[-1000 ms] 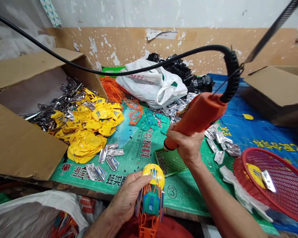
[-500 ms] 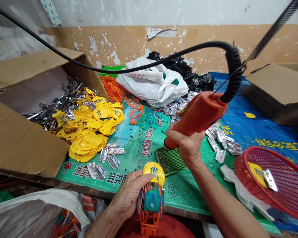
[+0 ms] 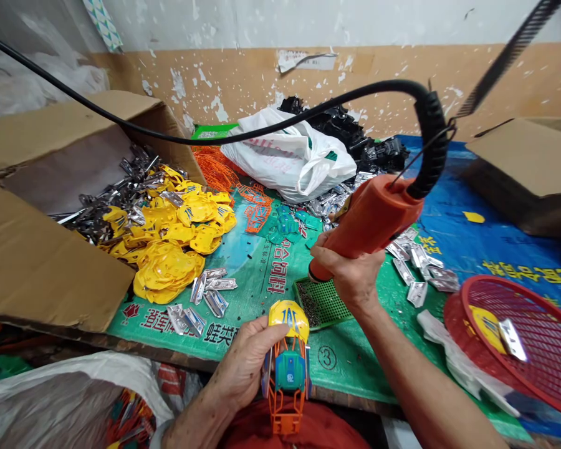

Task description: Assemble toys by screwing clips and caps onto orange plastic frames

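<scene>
Right hand [image 3: 353, 274] was clamped around the orange power screwdriver [image 3: 371, 221], nose angled down over the green screw tray [image 3: 322, 302] on the mat; whether the bit touched the tray couldn't be told. Left hand [image 3: 245, 368] was closed on a part-built toy car [image 3: 287, 368], yellow cap up, orange frame below, held at the table's near edge just in front of the tray. Yellow shells [image 3: 168, 249] and chrome parts spilled from the cardboard box [image 3: 42, 274] on the left; red basket [image 3: 537, 349] sat far right.

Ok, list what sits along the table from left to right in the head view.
Cardboard box → yellow plastic parts → white plastic bag → orange power screwdriver held by the right hand → red mesh basket.
</scene>
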Tool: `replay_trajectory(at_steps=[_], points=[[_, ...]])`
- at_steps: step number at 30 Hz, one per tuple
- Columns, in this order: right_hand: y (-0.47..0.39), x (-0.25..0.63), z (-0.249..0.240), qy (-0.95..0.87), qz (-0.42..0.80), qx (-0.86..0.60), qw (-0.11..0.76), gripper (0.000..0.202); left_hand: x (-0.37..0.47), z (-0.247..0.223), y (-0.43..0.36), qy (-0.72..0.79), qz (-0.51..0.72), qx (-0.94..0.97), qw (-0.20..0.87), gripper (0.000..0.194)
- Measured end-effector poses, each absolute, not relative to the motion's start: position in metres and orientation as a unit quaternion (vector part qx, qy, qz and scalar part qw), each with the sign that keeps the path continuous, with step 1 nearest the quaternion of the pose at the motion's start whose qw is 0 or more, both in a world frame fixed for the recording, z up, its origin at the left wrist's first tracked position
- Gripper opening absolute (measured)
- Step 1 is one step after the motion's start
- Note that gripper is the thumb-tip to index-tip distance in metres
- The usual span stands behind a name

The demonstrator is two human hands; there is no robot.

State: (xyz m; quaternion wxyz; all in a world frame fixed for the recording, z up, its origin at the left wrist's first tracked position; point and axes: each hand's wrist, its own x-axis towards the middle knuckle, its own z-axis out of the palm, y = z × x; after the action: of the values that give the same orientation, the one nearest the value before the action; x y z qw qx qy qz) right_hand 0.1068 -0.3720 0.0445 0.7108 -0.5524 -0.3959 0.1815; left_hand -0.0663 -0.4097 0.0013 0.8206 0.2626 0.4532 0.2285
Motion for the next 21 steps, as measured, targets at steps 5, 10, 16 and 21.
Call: replay_trajectory(at_steps=[5,10,16,21], points=[[-0.37,0.109,0.043,-0.376,0.182,-0.544,0.728,0.016,-0.065,0.0,-0.41,0.459,0.248,0.263,0.812,0.03],[-0.375,0.115,0.055,-0.355,0.204,-0.5,0.763,0.016,-0.062,-0.002,-0.409,0.458,0.264,0.249,0.811,0.033],[-0.392,0.116,0.077,-0.348,0.231,-0.443,0.794,0.019,-0.059,-0.003,-0.41,0.467,0.274,0.26,0.8,0.034],[-0.381,0.117,0.06,-0.368,0.208,-0.478,0.77,0.015,-0.06,-0.002,-0.413,0.473,0.274,0.269,0.793,0.033]])
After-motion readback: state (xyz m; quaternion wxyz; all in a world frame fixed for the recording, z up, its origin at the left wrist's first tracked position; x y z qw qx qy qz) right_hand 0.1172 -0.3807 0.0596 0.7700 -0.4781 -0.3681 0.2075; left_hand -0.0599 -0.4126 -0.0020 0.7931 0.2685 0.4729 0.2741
